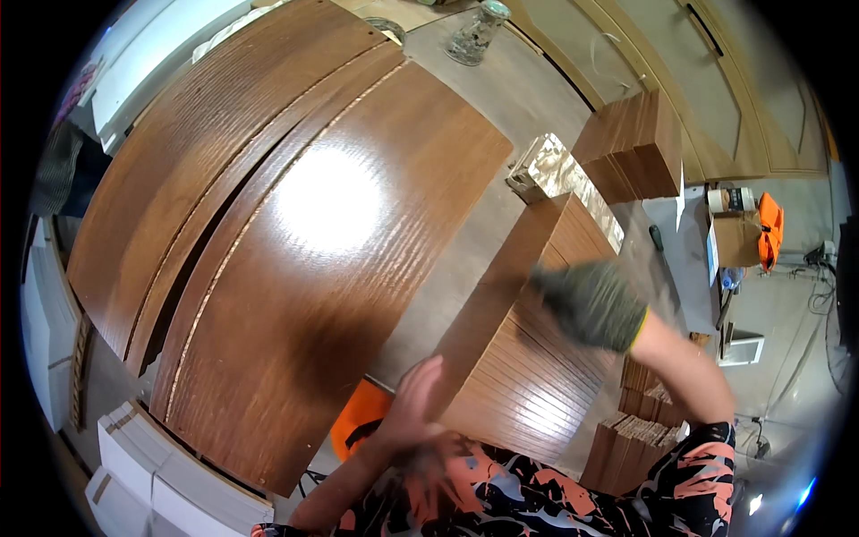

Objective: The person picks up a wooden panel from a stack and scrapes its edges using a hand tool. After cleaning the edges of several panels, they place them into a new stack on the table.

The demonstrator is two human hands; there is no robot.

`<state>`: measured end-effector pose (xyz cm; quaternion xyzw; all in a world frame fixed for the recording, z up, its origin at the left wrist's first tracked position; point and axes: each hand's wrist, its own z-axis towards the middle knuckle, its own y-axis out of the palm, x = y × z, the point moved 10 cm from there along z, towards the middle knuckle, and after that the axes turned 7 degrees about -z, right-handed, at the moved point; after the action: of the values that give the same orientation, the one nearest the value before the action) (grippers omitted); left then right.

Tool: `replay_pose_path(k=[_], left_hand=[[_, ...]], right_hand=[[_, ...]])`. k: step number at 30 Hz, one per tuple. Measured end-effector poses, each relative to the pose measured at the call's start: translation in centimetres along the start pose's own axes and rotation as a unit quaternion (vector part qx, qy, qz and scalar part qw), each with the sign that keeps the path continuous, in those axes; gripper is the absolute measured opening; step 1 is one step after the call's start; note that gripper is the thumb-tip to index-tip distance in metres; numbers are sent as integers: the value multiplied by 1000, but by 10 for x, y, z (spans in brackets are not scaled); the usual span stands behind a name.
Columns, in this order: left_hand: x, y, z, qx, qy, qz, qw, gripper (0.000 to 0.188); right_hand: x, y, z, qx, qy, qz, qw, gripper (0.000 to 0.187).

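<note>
My right hand (598,306) wears a dark grey-green work glove and is over a long row of brown wooden boards (537,367) stood tightly on edge. Its fingertips are smeared by motion, so I cannot tell whether they touch the boards or hold anything. My bare left hand (413,398) is held up at the near end of that row, close to my body, its fingers stretched out and nothing seen in it. To the left lie large glossy brown panels (358,295), side by side, with a dark gap between two of them.
At the row's far end sits a marbled cream-and-brown block (565,174), with stacked brown boards (631,148) behind it. A stained glass jar (477,34) stands at the back. Orange material (360,416) lies by my left arm. More stacked boards (626,447) are at the right.
</note>
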<state>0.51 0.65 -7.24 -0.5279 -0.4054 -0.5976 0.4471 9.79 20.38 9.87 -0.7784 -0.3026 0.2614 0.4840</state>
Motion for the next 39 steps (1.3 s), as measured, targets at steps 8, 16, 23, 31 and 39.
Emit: replay_pose_path(k=[8, 16, 23, 31, 39], left_hand=[[-2, -3, -2, 27, -38, -27, 999, 88], [1, -7, 0, 47, -14, -41, 998, 80], [5, -12, -6, 54, -36, -43, 997, 79], [5, -8, 0, 34, -39, -47, 998, 78], [11, -13, 1, 52, -25, -47, 997, 77]], right_hand=[[-74, 20, -6, -51, -55, -36, 997, 42], [-137, 24, -18, -118, -166, 42, 978, 23], [-125, 31, -26, -67, -182, 40, 980, 28], [-127, 30, -21, -74, -143, 27, 987, 29], [-114, 46, -25, -117, -64, 119, 984, 32]])
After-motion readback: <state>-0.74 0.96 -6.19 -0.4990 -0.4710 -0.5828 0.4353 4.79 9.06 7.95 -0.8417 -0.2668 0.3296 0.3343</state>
